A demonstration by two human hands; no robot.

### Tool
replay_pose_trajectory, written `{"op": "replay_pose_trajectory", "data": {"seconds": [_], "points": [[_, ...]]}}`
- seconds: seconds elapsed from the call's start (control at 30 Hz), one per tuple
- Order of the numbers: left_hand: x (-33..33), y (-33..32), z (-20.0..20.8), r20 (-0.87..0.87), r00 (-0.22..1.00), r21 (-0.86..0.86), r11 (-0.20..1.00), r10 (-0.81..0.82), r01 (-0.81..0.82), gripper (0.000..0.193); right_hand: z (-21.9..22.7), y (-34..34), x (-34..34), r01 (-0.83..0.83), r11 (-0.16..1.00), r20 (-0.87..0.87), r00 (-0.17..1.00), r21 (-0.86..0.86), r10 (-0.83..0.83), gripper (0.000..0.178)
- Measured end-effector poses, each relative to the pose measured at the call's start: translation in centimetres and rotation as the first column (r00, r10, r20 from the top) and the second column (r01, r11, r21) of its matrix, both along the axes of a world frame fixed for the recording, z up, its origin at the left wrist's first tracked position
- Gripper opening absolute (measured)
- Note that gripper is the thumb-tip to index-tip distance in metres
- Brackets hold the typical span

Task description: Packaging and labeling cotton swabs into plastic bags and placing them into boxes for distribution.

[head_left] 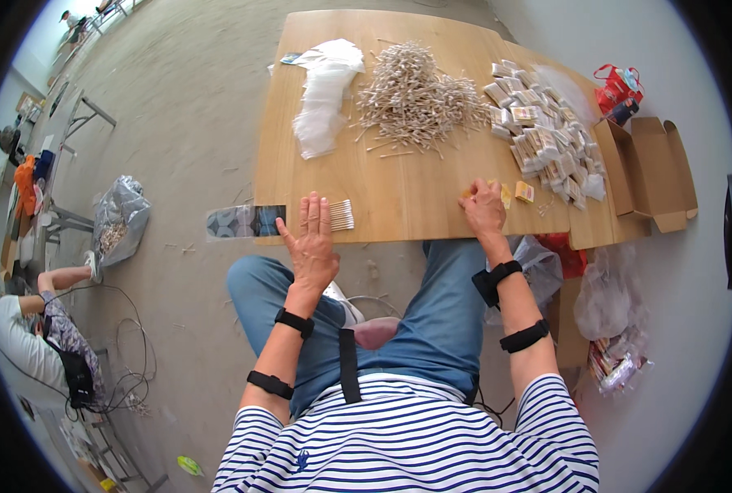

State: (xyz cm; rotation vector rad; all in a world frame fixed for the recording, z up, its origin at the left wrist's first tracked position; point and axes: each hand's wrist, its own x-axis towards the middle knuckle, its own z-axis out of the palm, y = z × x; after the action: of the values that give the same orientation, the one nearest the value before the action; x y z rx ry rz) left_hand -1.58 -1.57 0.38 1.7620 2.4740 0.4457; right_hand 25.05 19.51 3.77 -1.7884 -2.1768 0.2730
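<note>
My left hand [309,238] lies flat at the table's near edge, fingers stretched out. Its fingers rest on or beside a row of cotton swabs [343,215] lined up side by side. A clear plastic sleeve with a dark patterned part [247,222] lies left of that hand, partly over the edge. Farther right, my right hand [486,210] is closed, fingertips bent down to the tabletop. A bit of yellow paper, seemingly a label, shows at its fingertips. More yellow labels [524,192] lie just right of it. What the fingers hide cannot be seen.
The wooden table [432,193] carries a heap of loose cotton swabs [415,90], white plastic bags [325,99] and piled swab packs [547,135]. An open cardboard box [653,172] and a red bag [618,86] stand at right. Another person [46,345] sits at left.
</note>
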Motion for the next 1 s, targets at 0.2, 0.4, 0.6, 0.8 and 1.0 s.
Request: {"op": "replay_pose_trajectory", "data": {"seconds": [0.2, 0.4, 0.6, 0.8, 1.0], "points": [[0.0, 0.0, -0.1, 0.036, 0.999, 0.048, 0.999, -0.003, 0.002, 0.113, -0.9, -2.0, -3.1, -0.233, 0.972, -0.318, 0.919, 0.042, 0.234, 0.019], [-0.4, -0.5, 0.1, 0.088, 0.996, 0.081, 0.996, 0.017, -0.024, 0.124, 2.3, -6.9, -12.9, -0.572, 0.679, -0.616, 0.757, -0.460, 0.220, 0.019], [-0.6, -0.7, 0.4, 0.179, 0.984, 0.158, 0.987, -0.015, -0.014, 0.112, 2.1, -6.7, -17.1, -0.696, 0.650, -0.501, 0.697, -0.304, 0.512, 0.029], [-0.8, -0.8, -0.1, 0.163, 0.987, 0.152, 0.988, 0.005, -0.031, 0.111, 1.5, -6.4, -18.7, -0.744, 0.569, -0.493, 0.663, -0.349, 0.563, 0.031], [-0.6, -0.7, -0.2, 0.181, 0.983, 0.188, 0.981, 0.001, -0.036, 0.110, 0.2, -6.2, -18.9, -0.767, 0.592, -0.490, 0.626, -0.246, 0.607, 0.030]]}}
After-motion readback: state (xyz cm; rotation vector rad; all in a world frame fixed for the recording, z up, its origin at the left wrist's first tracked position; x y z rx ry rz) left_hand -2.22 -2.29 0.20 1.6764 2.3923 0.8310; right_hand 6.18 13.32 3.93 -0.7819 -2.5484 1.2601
